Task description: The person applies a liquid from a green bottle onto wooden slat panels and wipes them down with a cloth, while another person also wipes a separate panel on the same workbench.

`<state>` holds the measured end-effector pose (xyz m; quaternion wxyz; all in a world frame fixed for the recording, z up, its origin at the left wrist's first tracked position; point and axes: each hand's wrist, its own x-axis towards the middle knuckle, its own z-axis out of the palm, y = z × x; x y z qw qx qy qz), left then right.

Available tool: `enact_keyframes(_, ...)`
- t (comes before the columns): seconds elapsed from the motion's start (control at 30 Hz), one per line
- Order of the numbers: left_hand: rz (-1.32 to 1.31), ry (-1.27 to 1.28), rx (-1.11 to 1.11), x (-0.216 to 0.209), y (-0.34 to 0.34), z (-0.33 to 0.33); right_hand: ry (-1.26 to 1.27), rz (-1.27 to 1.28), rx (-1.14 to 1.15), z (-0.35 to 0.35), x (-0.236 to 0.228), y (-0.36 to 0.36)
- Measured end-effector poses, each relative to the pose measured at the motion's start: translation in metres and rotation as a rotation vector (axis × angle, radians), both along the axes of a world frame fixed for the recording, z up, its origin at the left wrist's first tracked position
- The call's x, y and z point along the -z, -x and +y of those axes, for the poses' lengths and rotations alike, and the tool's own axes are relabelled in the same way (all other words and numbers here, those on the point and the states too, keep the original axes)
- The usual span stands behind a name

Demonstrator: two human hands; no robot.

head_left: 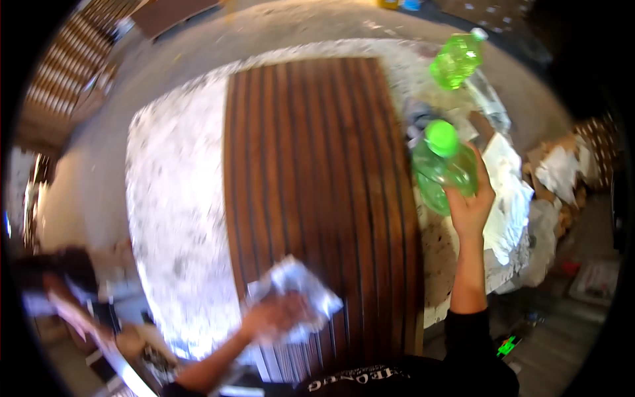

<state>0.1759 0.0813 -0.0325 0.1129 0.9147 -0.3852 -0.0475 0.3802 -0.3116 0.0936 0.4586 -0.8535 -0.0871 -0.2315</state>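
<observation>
A brown wooden panel (317, 165) with dark lengthwise grooves lies on a white, stained worktable (175, 198). Pressed to its near left part is a crumpled white cloth (324, 301), gripped under my left hand (281, 316), whose fingers are blurred by motion. My right hand (475, 206) is wrapped around a translucent green plastic bottle (433, 185) with a green cap, upright just beside the panel's right edge. Farther back on the right stands a second bottle (456, 61), bright green with a white cap.
White crumpled cloth or paper (508, 198) lies on the table's right side, with a dark grey rag (420, 116) near the held bottle. Another person's arm (76, 314) shows at the lower left. Stacked slatted pieces (69, 63) stand at the far left.
</observation>
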Motion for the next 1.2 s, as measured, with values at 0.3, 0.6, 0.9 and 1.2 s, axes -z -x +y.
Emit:
enact_keyframes(0.3, 0.165, -0.008, -0.748, -0.031, 0.044, -0.05, -0.29, -0.002, -0.212, 0.092, 0.106, 0.116)
enact_keyframes(0.6, 0.208, -0.046, -0.829, -0.04, 0.11, -0.059, -0.095, -0.036, -0.257, 0.072, 0.114, 0.133)
enact_keyframes(0.9, -0.156, 0.055, -0.807, -0.037, -0.257, 0.009, -0.653, 0.002, -0.423, 0.086, 0.11, 0.131)
enact_keyframes(1.2, 0.04, 0.037, -0.048, -0.045, -0.151, -0.096, -0.271, 0.013, -0.037, 0.031, 0.103, 0.136)
